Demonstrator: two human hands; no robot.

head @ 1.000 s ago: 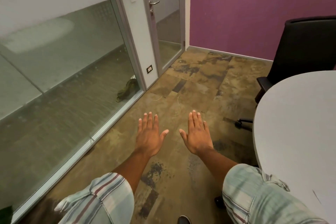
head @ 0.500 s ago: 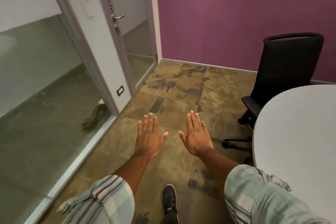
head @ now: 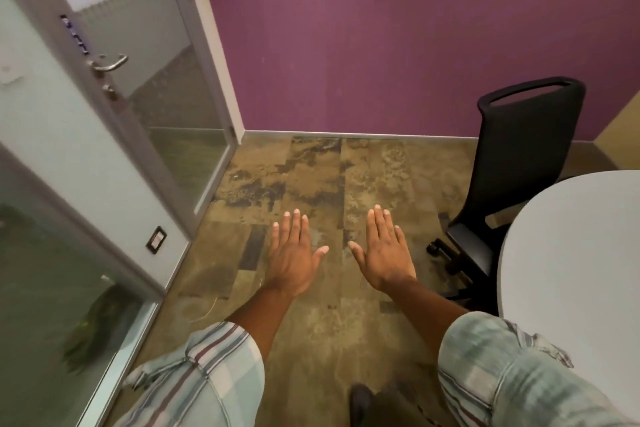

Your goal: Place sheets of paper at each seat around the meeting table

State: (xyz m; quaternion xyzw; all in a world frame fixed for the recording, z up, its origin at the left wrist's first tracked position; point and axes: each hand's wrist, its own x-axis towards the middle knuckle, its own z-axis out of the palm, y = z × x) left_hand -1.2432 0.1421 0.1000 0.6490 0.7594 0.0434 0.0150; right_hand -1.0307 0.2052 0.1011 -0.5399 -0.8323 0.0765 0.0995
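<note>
My left hand (head: 294,250) and my right hand (head: 384,250) are held out flat, palms down, fingers apart, over the brown floor. Neither holds anything. The white rounded meeting table (head: 575,263) fills the right edge of the view, to the right of my right arm. A black office chair (head: 519,156) stands at the table's far end, against the purple wall. No sheets of paper are in view.
A glass partition with a glass door (head: 145,107) and metal handle (head: 109,64) runs along the left. The purple wall (head: 363,38) closes the far side. Patterned brown carpet (head: 311,184) lies between door and chair. My dark shoe (head: 360,402) shows at the bottom.
The view has swung right and forward: the door and purple wall are nearer, the chair shows more fully. Both hands stay flat and apart in the same pose.
</note>
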